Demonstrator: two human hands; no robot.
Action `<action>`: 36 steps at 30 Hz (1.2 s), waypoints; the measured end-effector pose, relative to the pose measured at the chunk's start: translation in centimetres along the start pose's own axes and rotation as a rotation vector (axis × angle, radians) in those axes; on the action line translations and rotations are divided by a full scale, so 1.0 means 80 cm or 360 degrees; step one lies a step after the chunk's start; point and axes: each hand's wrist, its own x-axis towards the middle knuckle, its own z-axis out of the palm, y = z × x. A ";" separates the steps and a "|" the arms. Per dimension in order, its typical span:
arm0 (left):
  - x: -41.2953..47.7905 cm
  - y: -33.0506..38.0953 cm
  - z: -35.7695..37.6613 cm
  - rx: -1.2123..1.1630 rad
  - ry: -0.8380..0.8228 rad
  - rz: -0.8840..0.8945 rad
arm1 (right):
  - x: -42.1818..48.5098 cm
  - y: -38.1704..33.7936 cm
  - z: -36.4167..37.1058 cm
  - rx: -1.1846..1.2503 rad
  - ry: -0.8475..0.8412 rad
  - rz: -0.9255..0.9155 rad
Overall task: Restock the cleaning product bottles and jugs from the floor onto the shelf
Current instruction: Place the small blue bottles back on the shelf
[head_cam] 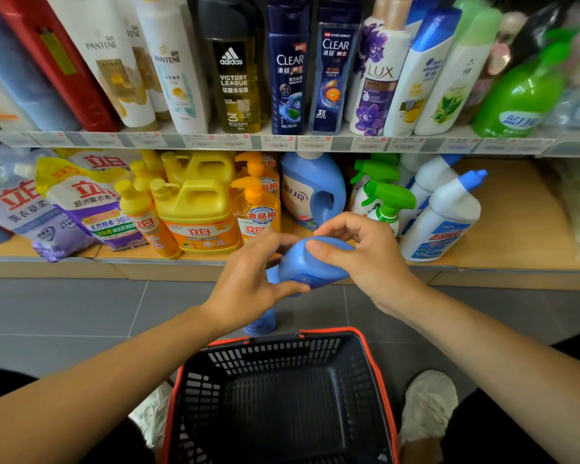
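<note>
1. Grey floor tiles carry the basket (282, 356) nearest me.
2. My left hand (248, 279) and right hand (372, 259) curl fingers round the blue jug (315, 267), lifted before the shelf's (516, 212) front edge.
3. Shelf looks nearly stocked; this jug remains unplaced.

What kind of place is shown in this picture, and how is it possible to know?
Most likely a shop aisle, a supermarket or convenience store. Price labels run along the shelf edge, branded shampoo bottles and detergent jugs stand in rows, and a plastic shopping basket sits on the floor.
</note>
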 end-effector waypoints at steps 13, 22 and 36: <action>0.014 -0.002 -0.014 -0.0374 0.0228 -0.0308 | 0.002 0.006 -0.012 0.0191 0.0057 -0.0045; 0.026 -0.007 -0.032 -0.0993 0.0370 -0.0626 | 0.000 0.038 -0.007 0.0162 -0.0448 0.0387; 0.025 -0.011 -0.051 -0.0718 0.0355 -0.0692 | 0.005 0.039 -0.008 -0.0669 -0.0106 -0.0170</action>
